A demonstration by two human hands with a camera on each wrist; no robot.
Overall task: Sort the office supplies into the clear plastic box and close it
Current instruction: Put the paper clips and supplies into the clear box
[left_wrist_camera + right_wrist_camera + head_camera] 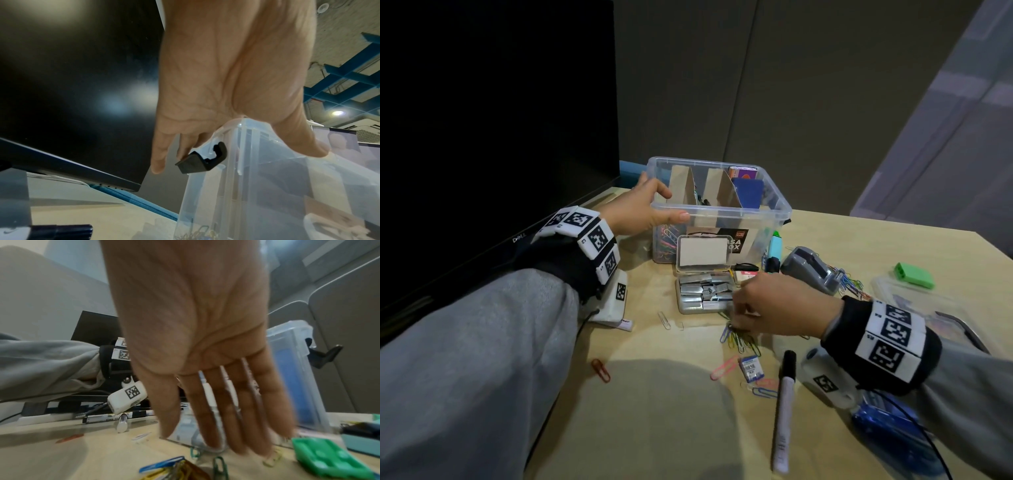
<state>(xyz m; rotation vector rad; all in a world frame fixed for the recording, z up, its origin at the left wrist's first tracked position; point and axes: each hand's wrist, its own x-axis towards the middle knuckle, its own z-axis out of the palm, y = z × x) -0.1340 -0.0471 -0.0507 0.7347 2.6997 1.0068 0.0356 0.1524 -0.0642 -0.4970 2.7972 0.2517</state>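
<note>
The clear plastic box [774,219] stands open at the back of the table, with cardboard dividers, coloured clips and blue cards inside. My left hand [654,205] grips its near-left corner, thumb on the front rim. In the left wrist view that left hand [236,160] has its fingers down the side of the box [267,186] by the black latch [203,160]. My right hand [738,325] reaches down onto a pile of coloured paper clips [743,342]. In the right wrist view the right hand [226,426] has straight fingers over those paper clips [220,467], holding nothing.
An open case of staples [705,291] leans against the box front. A grey stapler [811,270], a green piece [914,274], a marker [784,411], a blue item [887,428] and loose clips [601,370] lie around. A dark monitor [482,137] stands at the left.
</note>
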